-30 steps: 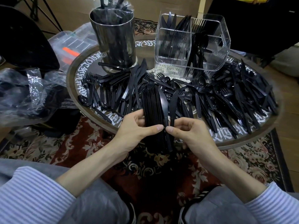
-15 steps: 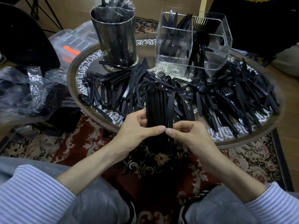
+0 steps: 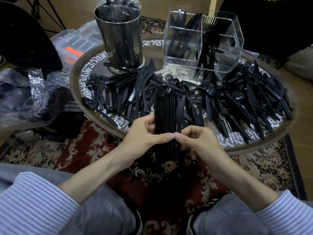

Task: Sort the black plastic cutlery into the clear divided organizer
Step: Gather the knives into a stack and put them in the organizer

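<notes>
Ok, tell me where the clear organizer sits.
In the head view, the clear organizer stands at the round table's far side, right of the metal canister.

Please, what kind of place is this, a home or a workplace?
Probably a room in a home: a patterned floral rug lies on a wooden floor, under a low round table piled with black cutlery.

White ornate lettering rings the round counter (image 3: 94, 68) along its rim, gothic-looking strokes, but I can't make out a single word; cutlery (image 3: 237, 102) covers much of it. Nothing else here carries any text, label or number I can read.
</notes>
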